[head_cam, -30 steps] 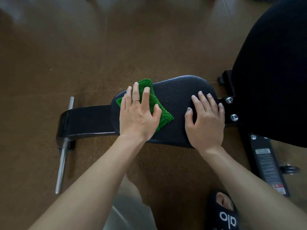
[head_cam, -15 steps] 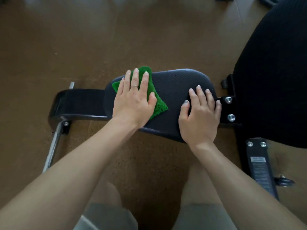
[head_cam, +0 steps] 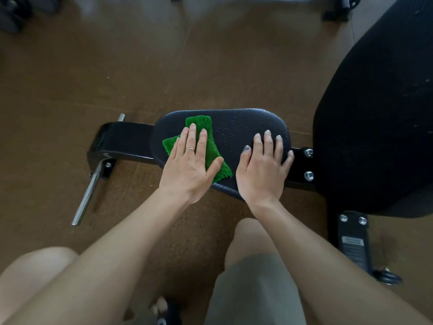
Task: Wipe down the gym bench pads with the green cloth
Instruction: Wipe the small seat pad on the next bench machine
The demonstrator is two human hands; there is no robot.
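The small black seat pad of the gym bench lies in the middle of the head view, with small droplets on its textured top. A fluffy green cloth is spread on the pad's left half. My left hand presses flat on the cloth with straight fingers. My right hand rests flat on the pad's right end, fingers spread. The large black back pad fills the right side.
The bench's black frame runs left from the seat pad to a chrome bar on the brown floor. A bracket with bolts joins the two pads. My knees and a sandal are at the bottom.
My left hand has slid the cloth along the left half of the seat pad. The right hand has stayed on the pad's right end. The camera has shifted back, showing my knees.
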